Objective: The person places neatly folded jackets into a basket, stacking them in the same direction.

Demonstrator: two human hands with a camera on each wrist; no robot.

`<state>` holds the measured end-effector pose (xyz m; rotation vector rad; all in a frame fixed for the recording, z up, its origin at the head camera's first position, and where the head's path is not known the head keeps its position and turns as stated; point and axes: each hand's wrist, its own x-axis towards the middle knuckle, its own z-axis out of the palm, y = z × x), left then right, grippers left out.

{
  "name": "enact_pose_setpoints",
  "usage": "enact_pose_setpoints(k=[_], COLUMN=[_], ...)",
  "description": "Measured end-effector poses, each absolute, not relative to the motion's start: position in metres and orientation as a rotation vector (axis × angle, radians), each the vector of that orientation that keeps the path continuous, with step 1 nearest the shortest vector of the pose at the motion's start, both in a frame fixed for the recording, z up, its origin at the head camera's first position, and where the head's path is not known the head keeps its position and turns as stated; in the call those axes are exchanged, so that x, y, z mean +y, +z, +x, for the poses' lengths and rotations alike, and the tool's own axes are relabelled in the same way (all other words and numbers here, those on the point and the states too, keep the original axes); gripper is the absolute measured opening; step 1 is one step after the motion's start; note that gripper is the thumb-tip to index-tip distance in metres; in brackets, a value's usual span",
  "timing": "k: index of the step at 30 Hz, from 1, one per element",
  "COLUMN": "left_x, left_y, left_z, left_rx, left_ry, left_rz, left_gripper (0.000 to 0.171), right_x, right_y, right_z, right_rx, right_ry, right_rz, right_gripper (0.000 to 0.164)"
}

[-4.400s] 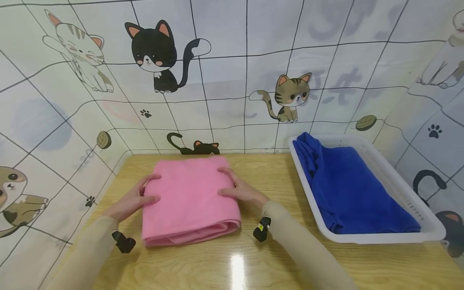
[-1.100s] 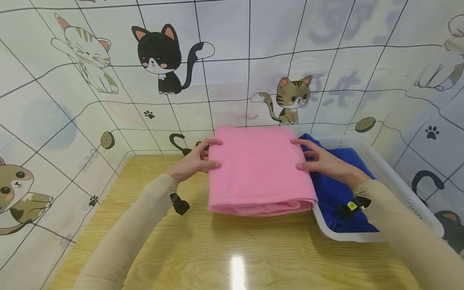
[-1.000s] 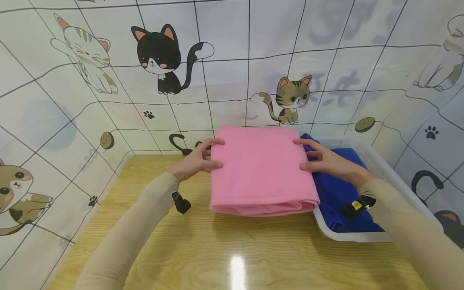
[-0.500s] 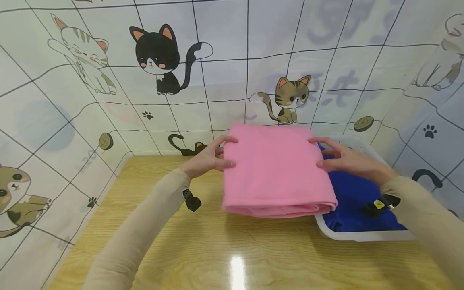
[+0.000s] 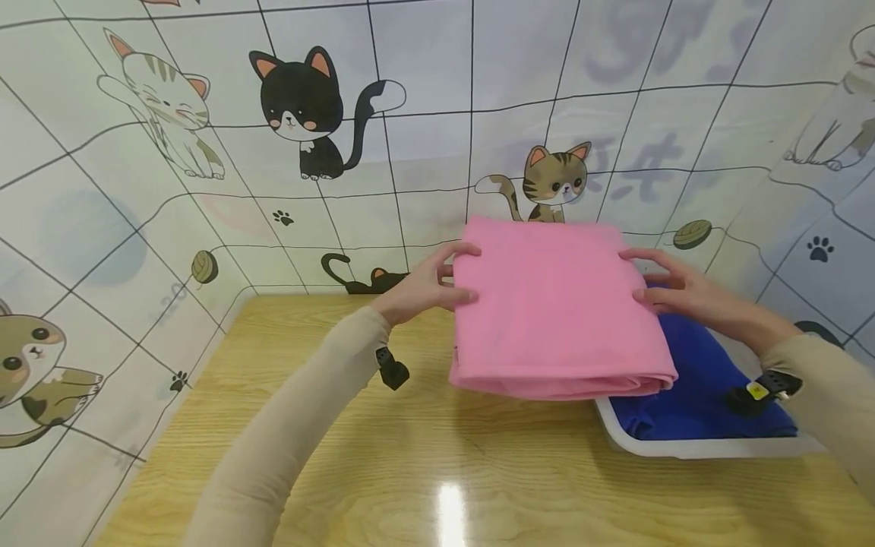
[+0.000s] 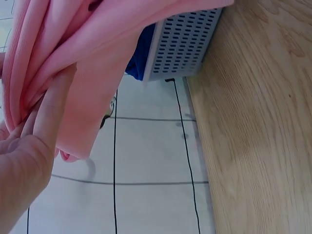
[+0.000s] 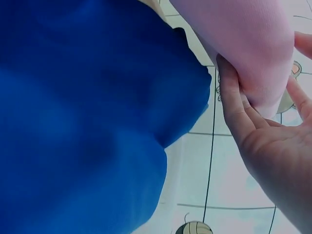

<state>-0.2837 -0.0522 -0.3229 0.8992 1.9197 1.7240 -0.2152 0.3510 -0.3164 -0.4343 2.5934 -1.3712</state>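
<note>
A folded pink cloth [image 5: 557, 304], thick with several layers, is held up off the table between both hands. My left hand [image 5: 434, 285] grips its left side, thumb and forefinger on top; the left wrist view shows other fingers [image 6: 56, 105] tucked under the layers. On the opposite side my right hand [image 5: 683, 289] grips the edge the same way, and its fingers [image 7: 234, 100] curl beneath the cloth in the right wrist view. The cloth's right part overhangs a white basket [image 5: 711, 448], where a blue cloth [image 5: 704, 380] lies. The pink cloth hides the basket's left rear part.
The basket stands at the right of the wooden table [image 5: 355, 456], its perforated side [image 6: 185, 46] showing in the left wrist view. A wall sheet [image 5: 424, 152] printed with cats and grid lines encloses the table at the back and sides.
Both hands have lifted the pink cloth from the table's left and carried it right, now partly over the basket. Over the last second it has moved further right and slightly higher.
</note>
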Motion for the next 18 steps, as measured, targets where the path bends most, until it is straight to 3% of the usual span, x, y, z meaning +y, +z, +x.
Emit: enact_pose_setpoints(k=[18], left_x=[0.001], left_y=[-0.318], left_z=[-0.275], left_rx=[1.842], left_ry=[1.791], left_rz=[0.858], left_gripper=[0.057], right_x=[0.397], right_y=[-0.319], right_z=[-0.197], right_rx=[2.765], right_ry=[-1.324], right_rz=[-0.310], right_gripper=[0.059])
